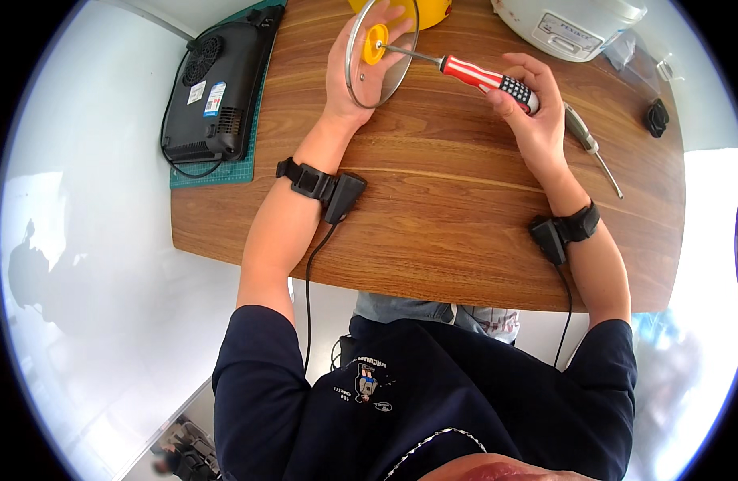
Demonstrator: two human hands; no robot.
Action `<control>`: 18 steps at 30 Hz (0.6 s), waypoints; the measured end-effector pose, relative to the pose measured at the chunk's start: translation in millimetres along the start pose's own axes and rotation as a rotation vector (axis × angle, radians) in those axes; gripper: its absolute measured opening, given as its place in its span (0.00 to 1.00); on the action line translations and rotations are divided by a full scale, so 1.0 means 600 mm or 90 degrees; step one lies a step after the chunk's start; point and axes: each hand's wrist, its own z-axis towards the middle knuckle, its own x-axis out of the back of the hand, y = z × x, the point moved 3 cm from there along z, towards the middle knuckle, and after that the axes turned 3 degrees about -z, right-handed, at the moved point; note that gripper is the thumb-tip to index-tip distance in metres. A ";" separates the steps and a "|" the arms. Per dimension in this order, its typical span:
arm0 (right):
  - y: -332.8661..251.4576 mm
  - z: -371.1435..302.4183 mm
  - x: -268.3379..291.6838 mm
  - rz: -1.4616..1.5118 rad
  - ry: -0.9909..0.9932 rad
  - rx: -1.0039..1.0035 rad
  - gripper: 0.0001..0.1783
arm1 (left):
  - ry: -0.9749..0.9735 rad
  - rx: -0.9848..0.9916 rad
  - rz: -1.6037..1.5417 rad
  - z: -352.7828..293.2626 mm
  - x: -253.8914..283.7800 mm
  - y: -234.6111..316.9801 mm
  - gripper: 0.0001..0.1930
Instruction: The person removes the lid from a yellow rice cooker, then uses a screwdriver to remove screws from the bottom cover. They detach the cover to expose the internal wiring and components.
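A round glass lid (pixel 398 66) with a metal rim stands tilted on edge at the far middle of the table. My left hand (pixel 343 80) is behind it, holding it around a yellow knob (pixel 374 50) at its centre; part of the hand shows through the glass. My right hand (pixel 541 120) is closed around the handle of a screwdriver (pixel 479 74), red and white striped with a black dotted end. Its metal shaft points left, and the tip meets the screw at the middle of the knob.
Right of my right hand lies a second screwdriver (pixel 584 132) with a grey handle. A yellow pot (pixel 431 11) and a white appliance (pixel 537 24) stand at the far edge. At left, a black corded appliance (pixel 212 96) rests on a green mat (pixel 239 171). A small black object (pixel 656 119) lies far right.
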 end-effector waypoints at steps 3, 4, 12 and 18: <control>0.002 0.006 -0.012 0.043 0.039 0.035 0.29 | 0.009 0.007 -0.006 0.002 0.001 0.000 0.30; 0.003 0.005 -0.013 0.078 0.031 0.008 0.30 | 0.014 0.009 -0.004 0.002 0.003 -0.003 0.30; 0.010 -0.002 0.002 0.133 -0.044 -0.225 0.28 | -0.009 -0.032 0.011 0.002 0.002 -0.002 0.30; -0.001 -0.002 -0.004 0.077 -0.009 -0.091 0.26 | 0.004 -0.009 0.008 0.002 0.004 -0.002 0.31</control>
